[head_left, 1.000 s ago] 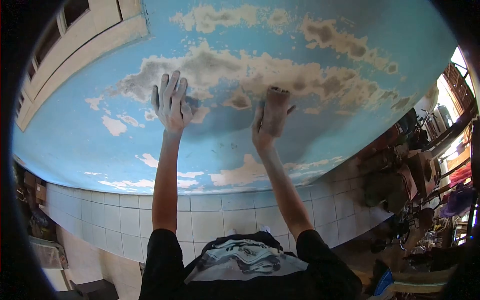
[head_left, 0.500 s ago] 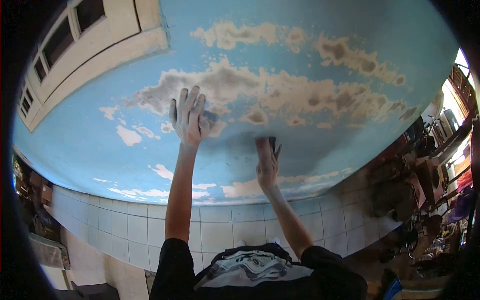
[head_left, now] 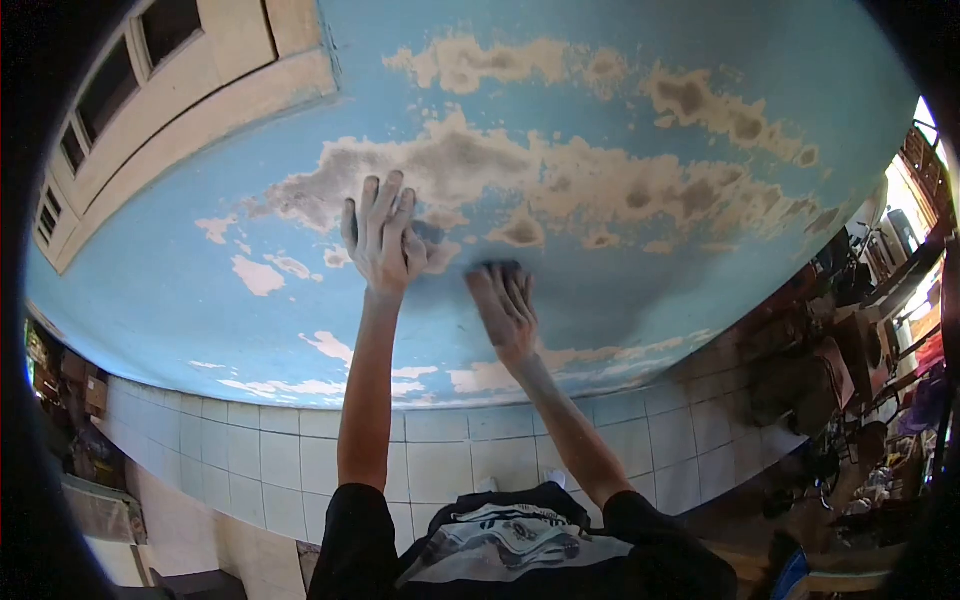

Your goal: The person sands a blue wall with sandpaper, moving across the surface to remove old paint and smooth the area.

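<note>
My left hand (head_left: 383, 240) lies flat against the light blue wall (head_left: 560, 360), fingers stretched upward, at the edge of a large patch (head_left: 440, 155) of bare whitish and grey plaster. Pale dust coats its fingers. Lower and to the right, my right hand (head_left: 505, 312) presses a small dark piece of sandpaper (head_left: 510, 266) to the blue paint. The sandpaper is blurred and mostly covered by the fingers, which are also dusty. Several smaller patches with grey spots surround both hands.
A cream window frame (head_left: 225, 95) with dark panes borders the wall at upper left. White tiles (head_left: 440, 468) run along the wall's foot. Cluttered household things (head_left: 860, 360) stand at right. A brown box (head_left: 95, 392) sits at far left.
My right hand has moved left and slightly up along the wall with the sandpaper, tilting leftward. My left hand stays in the same spot on the wall.
</note>
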{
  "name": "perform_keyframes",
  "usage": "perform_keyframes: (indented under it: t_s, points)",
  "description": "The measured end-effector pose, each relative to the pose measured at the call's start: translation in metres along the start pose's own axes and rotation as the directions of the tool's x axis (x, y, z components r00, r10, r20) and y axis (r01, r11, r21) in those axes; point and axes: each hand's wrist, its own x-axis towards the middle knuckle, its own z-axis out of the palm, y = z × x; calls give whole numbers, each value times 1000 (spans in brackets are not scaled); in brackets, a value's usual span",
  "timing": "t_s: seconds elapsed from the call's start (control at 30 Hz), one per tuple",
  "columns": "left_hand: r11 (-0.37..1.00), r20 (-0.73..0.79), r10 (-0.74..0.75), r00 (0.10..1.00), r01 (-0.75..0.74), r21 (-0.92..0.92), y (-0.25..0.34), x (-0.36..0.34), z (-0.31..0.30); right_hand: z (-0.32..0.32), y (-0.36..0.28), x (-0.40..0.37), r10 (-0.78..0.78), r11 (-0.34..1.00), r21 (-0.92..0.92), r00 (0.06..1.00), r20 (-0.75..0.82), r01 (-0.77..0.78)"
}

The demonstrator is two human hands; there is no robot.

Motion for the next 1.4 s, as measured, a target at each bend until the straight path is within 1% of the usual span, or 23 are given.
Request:
perform_keyframes:
  t_s: [0.07,0.13,0.2,0.23,0.3,0.33,0.4,0.43,0.47,0.5,0.53,0.57,0.63,0.67,0.73,0.8,0.87,0.9,0.97,1.07,1.23,1.3,1.4]
  points:
    - [1000,-1,0,1000,0,15,-3,0,1,-8,-14,30,-127,979,-133,974,185,153]
    - [1000,24,-4,1000,4,6,-1,-2,-2,-5,-11,15,-77,996,-41,984,161,85]
    - [1000,18,4,1000,-4,9,-3,0,-3,-3,1,-8,-176,964,-170,970,166,204]
    - [1000,8,-3,1000,3,9,-3,0,-1,-1,-3,0,-184,963,-165,970,161,211]
    - [1000,11,-16,1000,16,-6,-5,-2,2,-3,-12,9,0,988,-151,982,188,29]
    - [1000,26,-1,1000,1,-7,-5,1,-1,-8,-15,19,15,987,-158,979,203,18]
    - [1000,54,3,999,-3,-4,-1,-3,-4,-11,-19,42,-45,999,-3,988,146,46]
    - [1000,51,9,999,-8,-12,-1,-3,-4,-17,-19,34,-16,1000,-8,971,237,19]
    - [1000,36,18,999,-18,-15,-3,0,-3,-16,-13,12,-23,1000,-2,972,233,24]
    - [1000,50,13,999,-14,14,-5,-3,-1,-10,0,-20,-5,997,-69,971,241,22]
    - [1000,38,17,999,-18,21,-7,2,1,-12,-5,-16,12,990,-139,969,247,23]
    - [1000,2,17,1000,-17,0,-7,4,2,-9,-4,-7,7,990,-141,969,247,28]
    - [1000,-1,-7,1000,7,-30,0,-1,-2,-12,-12,10,2,996,-87,997,73,5]
    - [1000,8,-4,1000,5,-14,-1,0,-1,-18,-17,20,15,996,-86,996,87,-7]
    - [1000,9,10,1000,-10,7,-3,0,-3,-24,-19,42,-106,991,-69,992,69,111]
    - [1000,38,4,999,-5,23,-3,1,-3,-28,-14,18,-110,990,-74,990,92,117]
    - [1000,7,0,1000,0,5,-3,5,0,-28,-17,3,-75,974,-205,993,93,93]
    - [1000,-3,-13,1000,13,-26,-1,2,-1,-23,-13,0,-72,975,-204,992,100,91]
    - [1000,0,-16,1000,16,-26,-2,1,0,-19,-27,20,-172,965,-191,983,61,181]
    - [1000,-3,-14,1000,14,-19,0,-1,0,-6,-5,15,-257,945,-182,961,105,273]
    - [999,6,-39,999,39,-25,-3,-2,3,-10,2,16,-282,877,-383,956,78,290]
    - [999,-5,-28,1000,28,-27,0,3,-2,-4,-5,38,-309,937,-155,949,58,314]
    - [1000,3,-23,1000,23,-10,-2,1,-1,-14,23,38,-329,937,-112,944,28,330]
